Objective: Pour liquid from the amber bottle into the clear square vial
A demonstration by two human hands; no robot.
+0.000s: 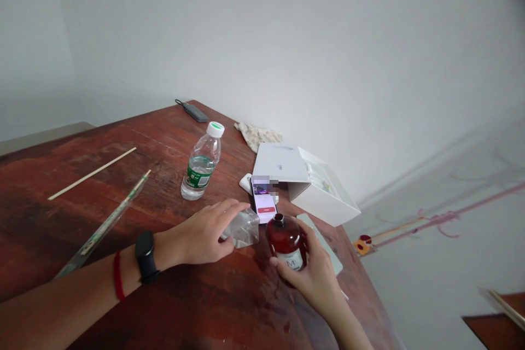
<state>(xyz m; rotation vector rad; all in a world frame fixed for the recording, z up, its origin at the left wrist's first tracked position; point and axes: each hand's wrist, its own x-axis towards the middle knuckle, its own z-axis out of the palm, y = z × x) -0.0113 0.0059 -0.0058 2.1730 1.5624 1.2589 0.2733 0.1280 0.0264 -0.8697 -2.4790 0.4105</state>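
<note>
On red-brown table point(172, 306): right hand point(318, 279) wrapped tight round upright red bottle point(287, 240), neck open, pointing up. Left hand point(205, 235) fingers closed on clear cup point(245, 228), just left of bottle, nearly touching.

**Free room and obstacles on the table**

The near middle of the wooden table point(229, 306) is being left open, so a passage between the two forearms is being offered. The way forward is being blocked by the phone point(263, 203) and the white box point(305, 180) just behind it. To the left, room is being narrowed by the water bottle point(202, 163), the long ruler point(104, 227) and the thin stick point(92, 173). The far left corner is being kept free.
</note>
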